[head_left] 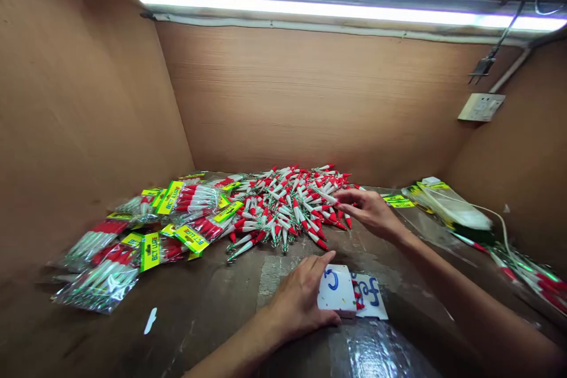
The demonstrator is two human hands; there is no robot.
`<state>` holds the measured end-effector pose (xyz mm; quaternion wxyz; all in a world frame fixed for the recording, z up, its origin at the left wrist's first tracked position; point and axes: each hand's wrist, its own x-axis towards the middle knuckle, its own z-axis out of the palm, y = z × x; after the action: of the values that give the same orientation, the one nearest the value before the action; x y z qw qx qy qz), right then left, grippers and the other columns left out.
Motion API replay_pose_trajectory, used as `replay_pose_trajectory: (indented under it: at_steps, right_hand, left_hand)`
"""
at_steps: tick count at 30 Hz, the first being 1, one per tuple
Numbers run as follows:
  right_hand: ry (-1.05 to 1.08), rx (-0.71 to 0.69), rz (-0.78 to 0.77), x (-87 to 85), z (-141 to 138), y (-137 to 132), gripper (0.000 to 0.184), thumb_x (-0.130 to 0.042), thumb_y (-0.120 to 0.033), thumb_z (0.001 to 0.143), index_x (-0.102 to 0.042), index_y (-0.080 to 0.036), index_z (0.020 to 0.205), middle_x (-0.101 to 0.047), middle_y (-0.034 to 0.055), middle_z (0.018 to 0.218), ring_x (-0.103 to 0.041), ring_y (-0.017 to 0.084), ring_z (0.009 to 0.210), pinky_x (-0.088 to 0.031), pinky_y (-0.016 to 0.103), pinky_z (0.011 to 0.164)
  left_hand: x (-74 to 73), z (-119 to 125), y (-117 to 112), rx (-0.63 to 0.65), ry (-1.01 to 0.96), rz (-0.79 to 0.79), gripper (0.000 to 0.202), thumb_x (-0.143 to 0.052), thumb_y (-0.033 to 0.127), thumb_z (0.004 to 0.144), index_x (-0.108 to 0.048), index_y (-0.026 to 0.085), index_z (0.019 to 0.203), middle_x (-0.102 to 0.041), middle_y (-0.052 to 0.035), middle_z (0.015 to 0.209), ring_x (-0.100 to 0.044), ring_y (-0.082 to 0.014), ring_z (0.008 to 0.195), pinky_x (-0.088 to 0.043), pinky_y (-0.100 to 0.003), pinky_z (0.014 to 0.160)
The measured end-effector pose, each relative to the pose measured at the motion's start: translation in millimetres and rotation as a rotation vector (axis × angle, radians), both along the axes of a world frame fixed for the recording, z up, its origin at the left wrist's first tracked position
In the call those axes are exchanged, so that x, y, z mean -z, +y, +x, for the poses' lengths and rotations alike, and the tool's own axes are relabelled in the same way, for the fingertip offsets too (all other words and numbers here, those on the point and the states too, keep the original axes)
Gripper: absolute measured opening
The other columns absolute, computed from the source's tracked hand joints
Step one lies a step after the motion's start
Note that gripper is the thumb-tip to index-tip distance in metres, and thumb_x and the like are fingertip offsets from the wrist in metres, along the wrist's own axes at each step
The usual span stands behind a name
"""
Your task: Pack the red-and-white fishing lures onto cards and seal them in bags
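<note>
My left hand [301, 295] grips the left end of a small white box [337, 289] with blue writing, thumb at its near side and fingers at its far side. Red lure tips show at the box's right end, over a white card [374, 298] with blue lettering. My right hand [372, 212] pinches a red-and-white fishing lure [326, 196] at the right edge of a loose pile of lures [283, 207]. The lure's hook end points up and left, toward the back wall.
Clear packs of lures [177, 198] with yellow-green header cards lie heaped at left. A white scrap [150, 321] is near them. At right lie a stack of clear bags [460, 207] and more loose lures [527, 274]. Wooden walls enclose the tabletop; a plug [482, 68] hangs above.
</note>
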<state>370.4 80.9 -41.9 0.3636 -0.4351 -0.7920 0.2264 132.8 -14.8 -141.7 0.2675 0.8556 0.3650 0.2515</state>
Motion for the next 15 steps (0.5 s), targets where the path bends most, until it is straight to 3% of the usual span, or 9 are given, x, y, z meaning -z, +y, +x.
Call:
replay_pose_trajectory:
  at_steps: [3, 6, 10, 15]
  right_hand:
    - [-0.043, 0.024, -0.200, 26.7, 63.4, -42.0, 0.038, -0.065, -0.049, 0.089, -0.076, -0.021, 0.112, -0.077, 0.0080, 0.106, -0.070, 0.026, 0.096, -0.053, 0.034, 0.084]
    - [-0.089, 0.060, -0.297, 49.9, 97.9, -74.8, 0.035, -0.062, -0.049, 0.092, -0.077, -0.022, 0.109, -0.077, 0.0080, 0.103, -0.070, 0.025, 0.094, -0.054, 0.035, 0.084]
    - [-0.191, 0.064, -0.112, 62.9, 105.1, -91.4, 0.029, -0.057, -0.043, 0.096, -0.078, -0.025, 0.106, -0.073, 0.0089, 0.101, -0.068, 0.023, 0.089, -0.053, 0.033, 0.079]
    - [-0.347, 0.081, 0.063, 68.6, 86.2, -90.5, 0.024, -0.056, -0.033, 0.098, -0.077, -0.027, 0.108, -0.069, 0.0071, 0.095, -0.065, 0.021, 0.083, -0.051, 0.031, 0.075]
  left_hand:
    - [3.2, 2.7, 2.4, -0.027, -0.056, 0.007, 0.115, -0.092, 0.035, 0.062, -0.027, 0.033, 0.156, -0.050, -0.0098, 0.146, -0.050, -0.0337, 0.130, -0.042, -0.050, 0.110]
    - [-1.2, 5.7, 4.4, -0.050, -0.112, 0.039, 0.111, -0.092, 0.031, 0.062, -0.030, 0.031, 0.154, -0.051, -0.0094, 0.146, -0.050, -0.0327, 0.131, -0.041, -0.050, 0.111]
    - [-9.1, 10.0, 5.5, -0.063, -0.129, 0.089, 0.106, -0.089, 0.024, 0.067, -0.029, 0.034, 0.153, -0.050, -0.0069, 0.147, -0.049, -0.0308, 0.133, -0.040, -0.050, 0.113]
    - [-6.4, 15.6, 4.5, -0.067, -0.102, 0.113, 0.110, -0.090, 0.021, 0.064, -0.027, 0.035, 0.154, -0.053, -0.0067, 0.142, -0.052, -0.0316, 0.129, -0.044, -0.049, 0.109]
